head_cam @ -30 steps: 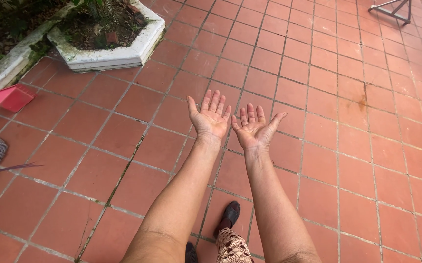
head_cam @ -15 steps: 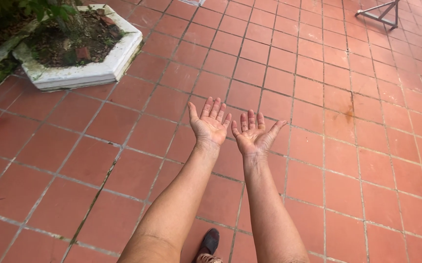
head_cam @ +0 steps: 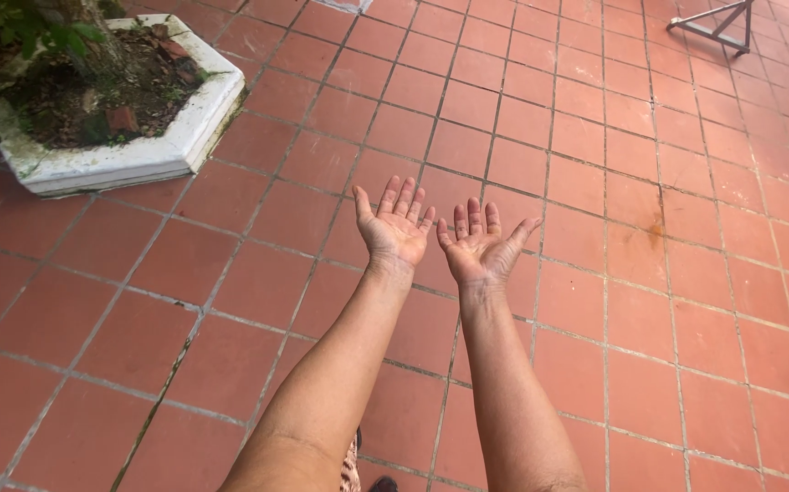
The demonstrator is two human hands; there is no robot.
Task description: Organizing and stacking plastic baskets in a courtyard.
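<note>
We hold our left hand and right hand side by side, palms up, each grip wide and empty, above the red square-tiled floor, well apart from the white hexagonal concrete planter.

The left hand and the right hand are held side by side, just apart, palms up, above the tiled floor. A planter is set on the floor to the far left, with soil in it. A metal frame, perhaps a stand's foot, is seen far ahead to the right.
</note>
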